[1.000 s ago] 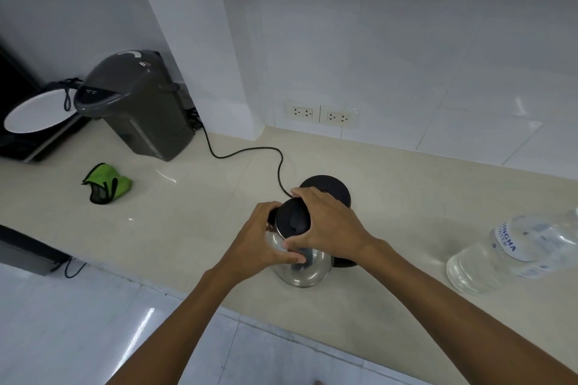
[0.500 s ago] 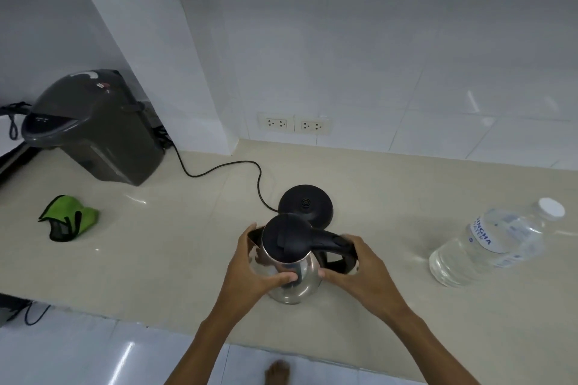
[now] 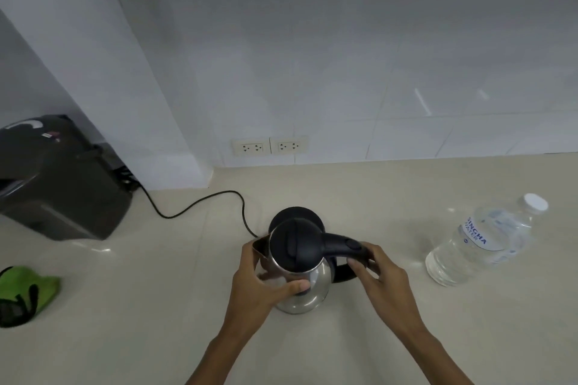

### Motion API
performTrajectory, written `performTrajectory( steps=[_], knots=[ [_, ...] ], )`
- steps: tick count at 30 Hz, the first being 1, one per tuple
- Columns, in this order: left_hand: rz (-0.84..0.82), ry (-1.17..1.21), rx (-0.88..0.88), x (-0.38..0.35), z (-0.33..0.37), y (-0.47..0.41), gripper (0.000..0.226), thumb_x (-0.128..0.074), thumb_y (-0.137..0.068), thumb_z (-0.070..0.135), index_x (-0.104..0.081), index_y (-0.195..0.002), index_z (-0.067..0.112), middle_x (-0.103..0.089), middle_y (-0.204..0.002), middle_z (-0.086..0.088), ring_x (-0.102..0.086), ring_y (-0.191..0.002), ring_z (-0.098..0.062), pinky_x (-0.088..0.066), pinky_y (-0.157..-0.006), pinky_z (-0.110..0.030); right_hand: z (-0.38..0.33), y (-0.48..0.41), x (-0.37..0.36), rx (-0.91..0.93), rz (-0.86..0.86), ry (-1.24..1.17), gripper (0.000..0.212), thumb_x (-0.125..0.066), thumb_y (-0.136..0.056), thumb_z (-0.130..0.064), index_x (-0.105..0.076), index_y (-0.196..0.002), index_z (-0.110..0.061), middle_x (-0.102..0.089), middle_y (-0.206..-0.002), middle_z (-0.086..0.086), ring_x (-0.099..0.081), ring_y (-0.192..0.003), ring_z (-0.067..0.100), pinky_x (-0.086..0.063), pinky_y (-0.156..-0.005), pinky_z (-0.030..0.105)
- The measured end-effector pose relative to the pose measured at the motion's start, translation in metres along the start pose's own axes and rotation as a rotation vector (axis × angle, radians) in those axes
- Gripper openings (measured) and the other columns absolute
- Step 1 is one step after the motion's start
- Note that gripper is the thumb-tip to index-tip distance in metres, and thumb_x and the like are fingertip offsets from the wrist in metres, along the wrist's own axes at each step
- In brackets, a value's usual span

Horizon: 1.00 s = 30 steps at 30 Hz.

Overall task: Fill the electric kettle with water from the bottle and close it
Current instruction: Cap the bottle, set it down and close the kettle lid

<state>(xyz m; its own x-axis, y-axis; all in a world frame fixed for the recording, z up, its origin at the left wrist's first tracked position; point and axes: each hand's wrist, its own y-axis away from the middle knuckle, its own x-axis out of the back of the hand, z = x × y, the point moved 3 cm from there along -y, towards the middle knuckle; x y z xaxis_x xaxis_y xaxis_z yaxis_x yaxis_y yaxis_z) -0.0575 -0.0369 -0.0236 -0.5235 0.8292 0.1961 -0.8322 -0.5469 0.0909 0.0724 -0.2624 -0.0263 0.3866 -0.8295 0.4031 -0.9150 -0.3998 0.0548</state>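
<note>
From the head view, your left hand [image 3: 259,283] wraps the steel body of the electric kettle [image 3: 297,262], which stands on the tabletop [image 3: 156,306], lid [image 3: 294,244] shut. Your right hand [image 3: 380,275] closes its grip on the black handle [image 3: 344,247]. The capped water bottle [image 3: 481,244] lies to the right, well apart.

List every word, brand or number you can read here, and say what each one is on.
"SINGHA", first letter partly cut off, on the label of the water bottle.
"WATER", only partly legible, on the same label below it.
Stickers on top of the dark hot-water dispenser: too blurred to read.
Kettle, wall sockets, green cloth: no readable text.
</note>
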Motion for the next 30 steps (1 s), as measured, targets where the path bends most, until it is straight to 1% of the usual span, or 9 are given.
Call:
performTrajectory(
  steps=[5, 7, 9, 11, 17, 21, 24, 28, 30],
  knots=[
    [-0.019, 0.014, -0.079, 0.001, 0.033, -0.043, 0.099, -0.107, -0.048, 0.037, -0.053, -0.131, 0.042, -0.066, -0.125, 0.028, -0.063, -0.118, 0.003, -0.056, -0.092, -0.023, -0.028, -0.037, 0.008, 0.052, 0.087, 0.002, 0.031, -0.072, -0.096, -0.025, -0.064, -0.125, -0.031, -0.073, -0.108, -0.026, -0.068, -0.108, -0.005, -0.048, -0.083, 0.004],
    [-0.022, 0.025, -0.092, 0.002, 0.041, -0.06, 0.096, -0.107, -0.051, 0.034, -0.054, -0.13, 0.041, -0.067, -0.126, 0.025, -0.063, -0.119, 0.001, -0.057, -0.098, -0.028, -0.036, -0.054, 0.009, 0.07, 0.108, 0.014, 0.031, -0.072, -0.097, -0.025, -0.064, -0.127, -0.028, -0.072, -0.112, -0.021, -0.068, -0.109, 0.0, -0.049, -0.085, 0.006],
    [-0.014, 0.037, -0.097, 0.002, 0.046, -0.077, 0.097, -0.106, -0.051, 0.038, -0.054, -0.132, 0.037, -0.067, -0.129, 0.022, -0.063, -0.122, -0.002, -0.057, -0.103, -0.037, -0.043, -0.071, 0.009, 0.079, 0.117, 0.018, 0.032, -0.07, -0.097, -0.026, -0.063, -0.128, -0.027, -0.071, -0.113, -0.02, -0.068, -0.11, 0.004, -0.05, -0.088, 0.012],
    [-0.013, 0.038, -0.099, 0.002, 0.048, -0.091, 0.097, -0.105, -0.052, 0.042, -0.053, -0.133, 0.037, -0.066, -0.129, 0.022, -0.062, -0.123, 0.0, -0.056, -0.105, -0.039, -0.048, -0.087, 0.007, 0.087, 0.121, 0.021, 0.031, -0.069, -0.098, -0.027, -0.063, -0.129, -0.027, -0.07, -0.113, -0.021, -0.068, -0.111, 0.008, -0.049, -0.09, 0.015],
    [0.0, 0.036, -0.039, 0.006, 0.042, -0.125, 0.102, -0.102, -0.046, 0.056, -0.051, -0.133, 0.037, -0.065, -0.125, 0.03, -0.06, -0.118, 0.011, -0.056, -0.107, -0.04, -0.048, -0.127, -0.011, 0.058, 0.085, 0.037, 0.032, -0.067, -0.1, -0.026, -0.06, -0.131, -0.024, -0.068, -0.116, -0.011, -0.065, -0.114, 0.014, -0.045, -0.086, 0.007],
    [0.012, 0.029, 0.002, 0.008, 0.032, -0.136, 0.11, -0.1, -0.041, 0.064, -0.051, -0.134, 0.035, -0.065, -0.129, 0.021, -0.061, -0.122, 0.002, -0.057, -0.107, -0.042, -0.04, -0.142, -0.022, 0.029, 0.061, 0.05, 0.031, -0.067, -0.1, -0.026, -0.06, -0.13, -0.025, -0.069, -0.115, -0.01, -0.065, -0.113, 0.014, -0.045, -0.085, 0.007],
    [0.018, 0.026, 0.018, 0.006, 0.023, -0.141, 0.104, -0.101, -0.045, 0.056, -0.051, -0.134, 0.035, -0.065, -0.13, 0.02, -0.061, -0.122, 0.0, -0.056, -0.106, -0.04, -0.031, -0.148, -0.028, 0.005, 0.06, 0.062, 0.031, -0.067, -0.1, -0.027, -0.06, -0.13, -0.025, -0.069, -0.114, -0.012, -0.066, -0.112, 0.013, -0.049, -0.089, 0.013],
    [0.013, 0.01, 0.025, 0.001, 0.018, -0.148, 0.101, -0.104, -0.051, 0.049, -0.049, -0.135, 0.038, -0.064, -0.129, 0.024, -0.06, -0.121, 0.004, -0.055, -0.106, -0.037, -0.028, -0.154, -0.029, -0.014, 0.069, 0.088, 0.034, -0.065, -0.101, -0.025, -0.059, -0.134, -0.021, -0.067, -0.118, -0.01, -0.062, -0.113, 0.011, -0.043, -0.085, 0.003],
    [0.015, 0.009, 0.035, 0.0, 0.017, -0.15, 0.1, -0.104, -0.051, 0.049, -0.049, -0.133, 0.039, -0.064, -0.125, 0.028, -0.06, -0.118, 0.008, -0.056, -0.105, -0.036, -0.026, -0.156, -0.029, -0.019, 0.074, 0.094, 0.034, -0.065, -0.101, -0.025, -0.058, -0.135, -0.021, -0.066, -0.118, -0.01, -0.062, -0.113, 0.011, -0.042, -0.084, 0.003]
  ],
)
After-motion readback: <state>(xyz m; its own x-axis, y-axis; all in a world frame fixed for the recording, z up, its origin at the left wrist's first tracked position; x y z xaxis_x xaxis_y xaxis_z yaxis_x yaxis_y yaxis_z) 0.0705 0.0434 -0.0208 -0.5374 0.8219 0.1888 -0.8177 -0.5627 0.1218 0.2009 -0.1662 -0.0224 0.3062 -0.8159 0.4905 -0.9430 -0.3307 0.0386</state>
